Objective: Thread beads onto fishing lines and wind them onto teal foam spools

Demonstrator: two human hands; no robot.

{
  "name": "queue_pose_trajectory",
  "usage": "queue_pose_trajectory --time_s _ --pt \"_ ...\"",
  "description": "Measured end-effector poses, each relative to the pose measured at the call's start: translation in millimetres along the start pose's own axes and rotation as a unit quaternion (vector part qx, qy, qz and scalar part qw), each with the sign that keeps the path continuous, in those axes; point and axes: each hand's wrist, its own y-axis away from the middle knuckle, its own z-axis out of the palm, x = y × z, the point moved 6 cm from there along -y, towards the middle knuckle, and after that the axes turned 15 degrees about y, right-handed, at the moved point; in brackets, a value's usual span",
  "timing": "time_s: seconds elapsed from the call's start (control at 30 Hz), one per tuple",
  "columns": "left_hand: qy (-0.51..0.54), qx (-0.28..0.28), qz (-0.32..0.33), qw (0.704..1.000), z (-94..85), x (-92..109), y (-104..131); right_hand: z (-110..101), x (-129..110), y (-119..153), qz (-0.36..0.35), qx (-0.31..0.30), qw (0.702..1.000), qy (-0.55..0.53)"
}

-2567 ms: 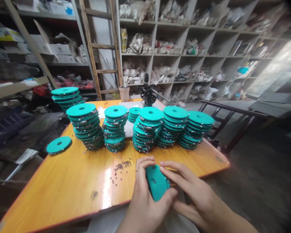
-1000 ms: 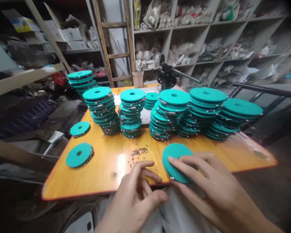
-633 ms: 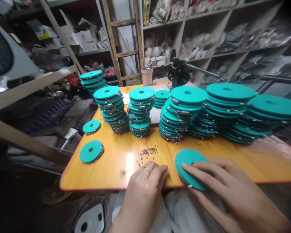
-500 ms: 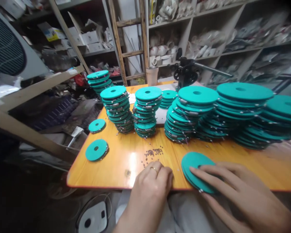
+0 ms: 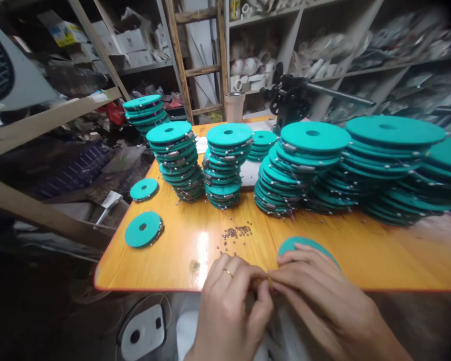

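At the table's front edge my left hand (image 5: 231, 306) and my right hand (image 5: 323, 293) meet, fingertips pinched together. What they hold between them is too small and hidden to make out. A gold ring is on my left hand. Partly behind my right hand lies a round green foam disc (image 5: 306, 242), flat on the table. Just beyond my left hand is a scatter of small dark beads (image 5: 237, 231). Two more single discs lie to the left: a nearer disc (image 5: 139, 230) and a farther disc (image 5: 144, 189).
Tall stacks of green discs with pins round their rims cross the orange wooden table (image 5: 180, 240), such as the left stack (image 5: 175, 155) and right stack (image 5: 311, 150). Behind stand a cup (image 5: 235, 106), a black machine with a lever (image 5: 289, 100) and a wooden ladder (image 5: 201, 70).
My right hand has left the top of the near disc and moved left to my left hand. The fingertips of both hands now meet. The view has shifted slightly.
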Motion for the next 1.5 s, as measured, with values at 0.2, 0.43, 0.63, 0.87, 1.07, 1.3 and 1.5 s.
queue_pose_trajectory --time_s 0.2,0.43,0.63,0.87,1.07,1.3,1.5 --pt "-0.110 -0.009 -0.114 0.987 -47.3 -36 -2 3 0 -3 0.052 0.003 0.999 -0.015" --pt "-0.124 -0.078 -0.208 0.967 -55.9 -51 -19 4 -1 -6 0.069 -0.010 0.997 -0.027" --pt "-0.135 -0.096 -0.240 0.957 -53.5 -53 -28 9 0 -2 0.104 -0.004 0.994 -0.042" --pt "-0.075 -0.104 -0.231 0.964 -56.7 -55 -23 6 -2 -3 0.113 0.005 0.993 -0.036" --pt "-0.053 -0.097 -0.209 0.972 -50.1 -45 -10 6 0 -3 0.119 0.016 0.992 -0.034" --pt "-0.112 -0.077 -0.185 0.973 -42.6 -44 -15 6 -1 -3 0.122 0.016 0.992 -0.031" --pt "0.145 -0.007 -0.183 0.972 -27.5 -32 -10 7 0 -3 0.146 0.013 0.988 -0.053"
